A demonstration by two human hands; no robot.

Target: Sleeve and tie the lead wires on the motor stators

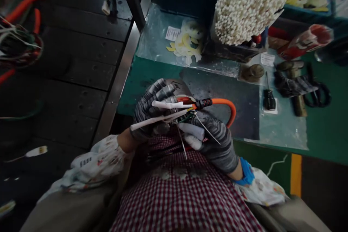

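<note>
Gripping an orange cable (224, 106) in a narrow, closed hold, the left hand (154, 107) in a grey striped work glove is curling round the opened end, and the right hand (216, 141) is pinching just below a black rubber boot (203, 104). Free length looping away ahead of the grip and curving down to the right. Showing as done: sheath opened past the boot, two white-sleeved wires (168, 104) fanning toward the left, thin bare strands (207, 129) sticking out beside the right hand. Showing as left: loose ends joined to nothing visible, inner conductors bunching between the palms, too hidden to tell more. A white wad (191, 134) resting under the right fingers, material unclear.

Ahead of the grip, a green workbench (152, 76) carrying a clear plastic sheet (159, 40) with pale yellow scraps (185, 41), and a dense bundle of white wire ends (244, 7) beyond. Off to the right, a small black-handled screwdriver (269, 101) and black-handled scissors (317, 94) lying on the green. Left of the grip, a dark perforated conveyor (81, 61) running past a steel rail (119, 79), carrying more orange-and-multicoloured wiring (21, 32) at its far corner. Below the grip, a red checked apron (185, 195) covering the lap.
</note>
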